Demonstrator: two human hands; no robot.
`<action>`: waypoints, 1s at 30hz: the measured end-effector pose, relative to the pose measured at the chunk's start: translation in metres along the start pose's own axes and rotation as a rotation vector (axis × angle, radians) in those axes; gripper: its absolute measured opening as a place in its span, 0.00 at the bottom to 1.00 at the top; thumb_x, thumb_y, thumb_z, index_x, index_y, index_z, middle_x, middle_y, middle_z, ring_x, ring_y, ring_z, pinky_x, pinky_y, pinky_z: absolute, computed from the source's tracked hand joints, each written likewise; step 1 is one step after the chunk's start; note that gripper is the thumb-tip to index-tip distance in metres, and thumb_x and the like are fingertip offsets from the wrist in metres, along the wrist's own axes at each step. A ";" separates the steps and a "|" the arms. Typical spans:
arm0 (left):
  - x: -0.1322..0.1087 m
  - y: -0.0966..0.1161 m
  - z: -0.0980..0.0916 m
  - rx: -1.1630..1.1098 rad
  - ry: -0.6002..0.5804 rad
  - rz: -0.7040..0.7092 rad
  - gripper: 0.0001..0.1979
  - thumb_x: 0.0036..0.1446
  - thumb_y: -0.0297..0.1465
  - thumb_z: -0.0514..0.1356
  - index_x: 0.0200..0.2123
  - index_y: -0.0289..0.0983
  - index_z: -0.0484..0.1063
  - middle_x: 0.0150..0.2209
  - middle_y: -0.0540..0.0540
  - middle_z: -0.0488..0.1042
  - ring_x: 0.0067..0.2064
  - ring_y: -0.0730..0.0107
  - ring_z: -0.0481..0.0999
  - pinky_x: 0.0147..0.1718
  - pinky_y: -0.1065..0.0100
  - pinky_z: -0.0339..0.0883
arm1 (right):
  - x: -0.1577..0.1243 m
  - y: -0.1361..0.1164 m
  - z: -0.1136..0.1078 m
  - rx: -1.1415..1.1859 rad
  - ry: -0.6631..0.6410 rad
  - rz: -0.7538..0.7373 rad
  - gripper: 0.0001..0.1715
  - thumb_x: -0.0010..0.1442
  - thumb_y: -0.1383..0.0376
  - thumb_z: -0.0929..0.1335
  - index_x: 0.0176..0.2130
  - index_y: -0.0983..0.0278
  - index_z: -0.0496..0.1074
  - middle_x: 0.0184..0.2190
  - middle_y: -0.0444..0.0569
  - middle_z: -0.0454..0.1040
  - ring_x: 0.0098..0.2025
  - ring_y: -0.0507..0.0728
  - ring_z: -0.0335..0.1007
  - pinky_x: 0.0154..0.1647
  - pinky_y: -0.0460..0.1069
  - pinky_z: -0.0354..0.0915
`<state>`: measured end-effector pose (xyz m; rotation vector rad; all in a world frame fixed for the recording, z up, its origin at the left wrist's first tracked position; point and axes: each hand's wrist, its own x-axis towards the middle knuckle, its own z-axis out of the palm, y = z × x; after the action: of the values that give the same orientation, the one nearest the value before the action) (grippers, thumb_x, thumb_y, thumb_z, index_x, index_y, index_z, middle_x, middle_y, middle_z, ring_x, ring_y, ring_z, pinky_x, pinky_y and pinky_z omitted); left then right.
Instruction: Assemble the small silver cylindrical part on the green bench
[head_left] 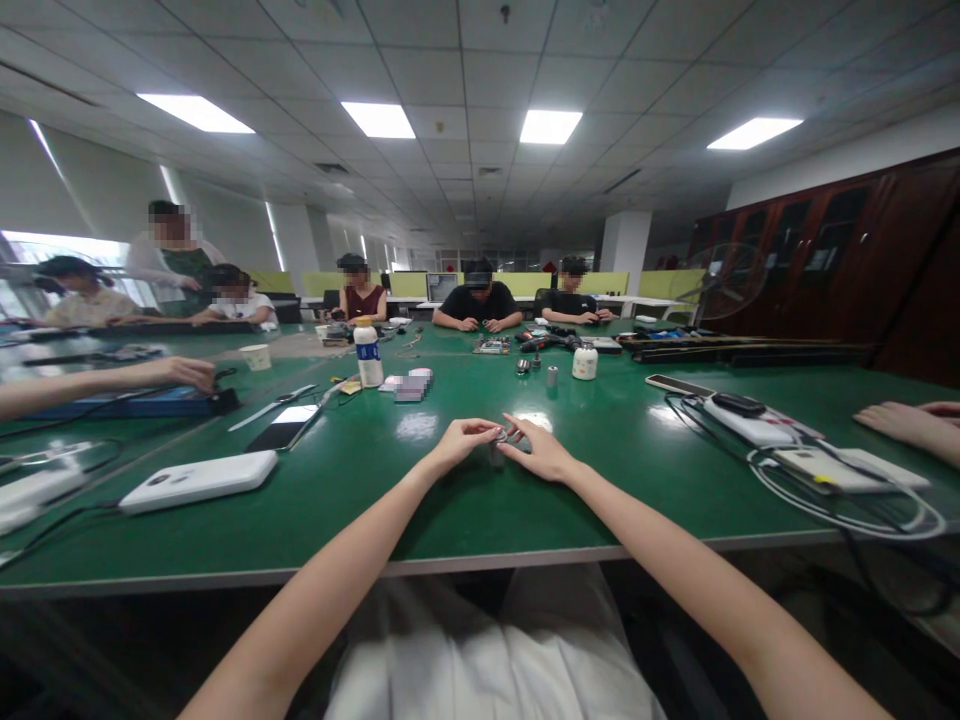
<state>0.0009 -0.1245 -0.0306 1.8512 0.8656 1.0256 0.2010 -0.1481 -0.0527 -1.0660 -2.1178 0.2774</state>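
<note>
Just above the green table, my left hand is closed in a pinch on a small shiny metal part, round in outline; its exact kind is too small to tell. From the other side, my right hand curls its thumb and fingers about the same part, with the index finger slightly raised. A greyish cylinder shape shows right below the fingertips, partly hidden; I cannot tell whether it is a solid piece or a reflection. Farther back stand a small metal cylinder and a dark round metal piece.
The green table bears a bottle, a white jar, a phone and a white power bank. At right lie cables and a power strip. Other people's hands are at left and right.
</note>
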 end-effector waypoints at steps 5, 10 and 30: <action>-0.002 -0.002 -0.001 -0.084 -0.031 -0.045 0.35 0.41 0.46 0.71 0.50 0.34 0.74 0.39 0.41 0.81 0.42 0.59 0.80 0.45 0.61 0.70 | -0.001 -0.004 -0.009 -0.024 0.056 -0.090 0.39 0.61 0.57 0.67 0.66 0.59 0.53 0.53 0.54 0.71 0.48 0.59 0.72 0.55 0.60 0.62; -0.001 -0.006 0.001 -0.110 -0.035 -0.065 0.34 0.35 0.41 0.74 0.48 0.34 0.75 0.38 0.42 0.81 0.42 0.60 0.80 0.46 0.60 0.70 | -0.006 -0.023 -0.014 -0.002 0.044 -0.213 0.44 0.55 0.68 0.68 0.67 0.54 0.52 0.56 0.50 0.71 0.55 0.63 0.67 0.58 0.61 0.59; -0.002 -0.005 0.001 -0.047 -0.056 -0.102 0.24 0.33 0.36 0.75 0.37 0.34 0.78 0.33 0.45 0.81 0.37 0.61 0.80 0.41 0.63 0.72 | 0.035 -0.022 -0.006 0.318 0.107 0.089 0.18 0.50 0.63 0.75 0.42 0.64 0.74 0.27 0.48 0.80 0.32 0.57 0.78 0.38 0.51 0.70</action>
<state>-0.0001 -0.1245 -0.0363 1.7698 0.8863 0.9196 0.1784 -0.1361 -0.0189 -0.9634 -1.8578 0.5668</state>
